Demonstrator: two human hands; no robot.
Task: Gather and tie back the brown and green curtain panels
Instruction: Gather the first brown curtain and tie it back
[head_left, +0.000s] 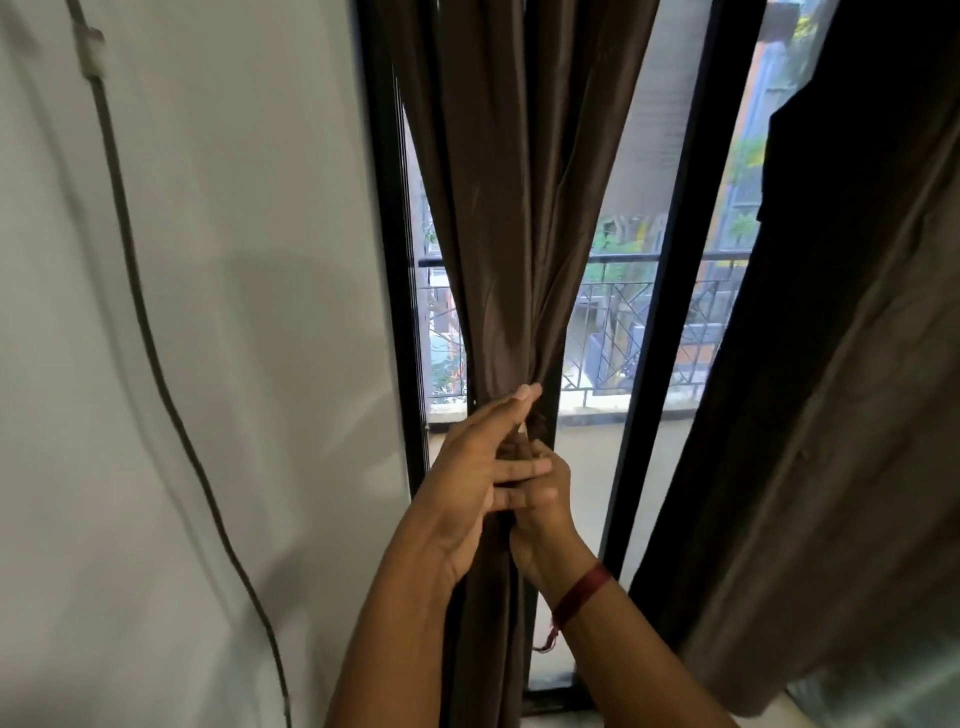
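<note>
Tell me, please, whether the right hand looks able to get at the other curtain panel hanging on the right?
Probably yes, once freed. The right hand grips the gathered brown curtain, and nothing visible lies between it and the greyish panel beside it; it must let go first.

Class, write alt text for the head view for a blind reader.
A right hand grips the gathered middle of a brown curtain while the left hand lays straight fingers across it, before a black-framed window. A second curtain hangs at right.
</note>
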